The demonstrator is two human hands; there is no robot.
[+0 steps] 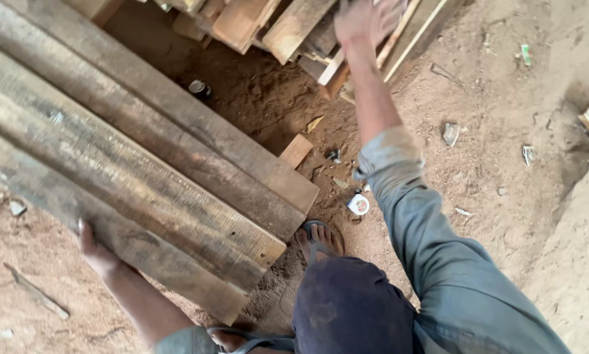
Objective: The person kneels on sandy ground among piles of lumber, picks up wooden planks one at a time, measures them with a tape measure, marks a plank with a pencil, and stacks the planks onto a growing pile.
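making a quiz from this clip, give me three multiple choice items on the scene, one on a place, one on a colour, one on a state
1. Where is the left hand?
A. against the underside of the long planks
B. flat on the ground
C. on the knee

2. What colour is the sleeve on the raised arm?
A. bright red
B. grey-blue
C. white

3. How is the right hand?
A. shut on a hammer
B. resting on the sandal
C. raised and blurred near the timber pile

Answers
1. A: its fingers press on the lowest plank's edge at lower left.
2. B: the rolled sleeve is a dull grey-blue cloth.
3. C: it is up at the top edge, smeared, over the stacked offcuts; what it grips cannot be told.
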